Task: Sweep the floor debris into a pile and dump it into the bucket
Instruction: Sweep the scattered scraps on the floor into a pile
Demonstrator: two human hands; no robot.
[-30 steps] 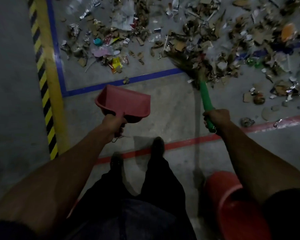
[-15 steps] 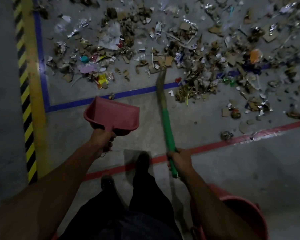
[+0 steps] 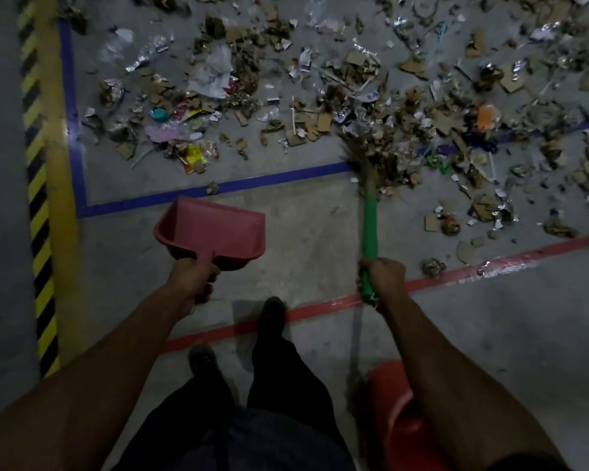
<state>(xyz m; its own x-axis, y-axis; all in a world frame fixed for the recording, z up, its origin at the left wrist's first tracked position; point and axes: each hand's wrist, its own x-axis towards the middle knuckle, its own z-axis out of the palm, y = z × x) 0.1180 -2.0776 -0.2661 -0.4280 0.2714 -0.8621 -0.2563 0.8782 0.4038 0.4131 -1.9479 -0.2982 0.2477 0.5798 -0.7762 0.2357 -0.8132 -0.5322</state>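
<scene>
Scattered debris [image 3: 337, 96] of cardboard scraps, paper, foil and plastic covers the grey floor ahead of me. My left hand [image 3: 193, 278] grips the handle of a pink dustpan [image 3: 211, 229] held above the floor, its mouth facing the debris. My right hand [image 3: 383, 278] grips the green handle of a broom [image 3: 369, 226]. Its straw bristles [image 3: 361, 158] rest in the debris at the blue line. A red bucket [image 3: 398, 423] stands at the lower right, partly hidden by my right forearm.
A blue tape line [image 3: 143, 202] frames the debris area. A red tape line [image 3: 300, 312] crosses the floor near my feet [image 3: 269, 317]. A yellow stripe with black hazard marks [image 3: 41, 198] runs along the left. Bare floor lies between the two lines.
The broom head has swung right and forward into the debris, and my right hand has moved right with it. The dustpan stays held in my left hand, slightly shifted.
</scene>
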